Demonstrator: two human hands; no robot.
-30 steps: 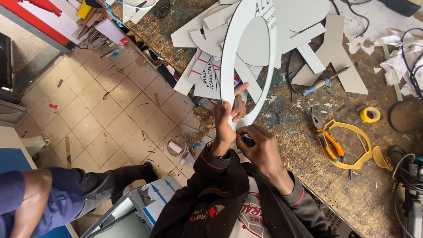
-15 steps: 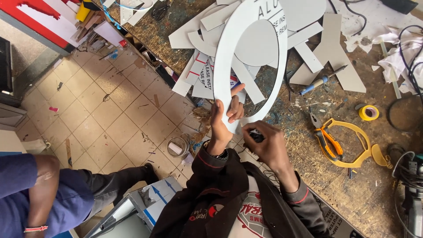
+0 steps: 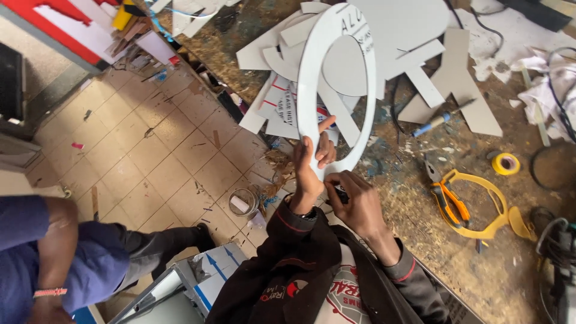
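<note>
I hold a large white oval ring [image 3: 307,78] cut from board, standing up over the edge of the workbench. My left hand [image 3: 311,162] grips the ring's lower part, fingers wrapped round its band. My right hand [image 3: 354,201] is closed on a small dark tool [image 3: 341,193] pressed against the ring's bottom edge. Behind the ring lie several white board offcuts [image 3: 444,72] on the rough wooden workbench [image 3: 420,252].
On the bench to the right lie orange-handled pliers [image 3: 447,198], a yellow frame [image 3: 486,207], a tape roll [image 3: 506,163] and a blue-handled screwdriver [image 3: 435,123]. Another person in blue [image 3: 66,258] stands at lower left on the tiled floor [image 3: 150,156]. A small tin [image 3: 243,202] sits on the floor.
The ring has tilted and shifted slightly left in my hands. The person in blue has moved a little at the lower left.
</note>
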